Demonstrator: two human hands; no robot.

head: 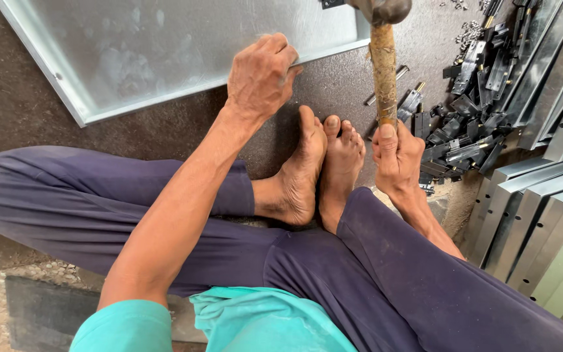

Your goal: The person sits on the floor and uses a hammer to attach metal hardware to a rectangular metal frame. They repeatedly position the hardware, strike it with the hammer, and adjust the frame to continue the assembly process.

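Dark floor [27,98] carries all items. Right hand [395,156] fingers wrapped on hammer [384,72] handle; long axis upright, head pointing away, over the sheet's near corner. Left hand [260,77] fingers curled on metal sheet [164,45] edge. Brackets [470,130] lie right.

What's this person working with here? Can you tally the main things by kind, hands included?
Hands: 2, the left hand on the sheet's edge, the right hand gripping the handle
Hammers: 1, the hammer
Large metal sheets: 1, the metal sheet
Heaps of small dark metal parts: 1, the heap, too many pieces to count
Stacks of folded metal strips: 1, the stack
Total: 6
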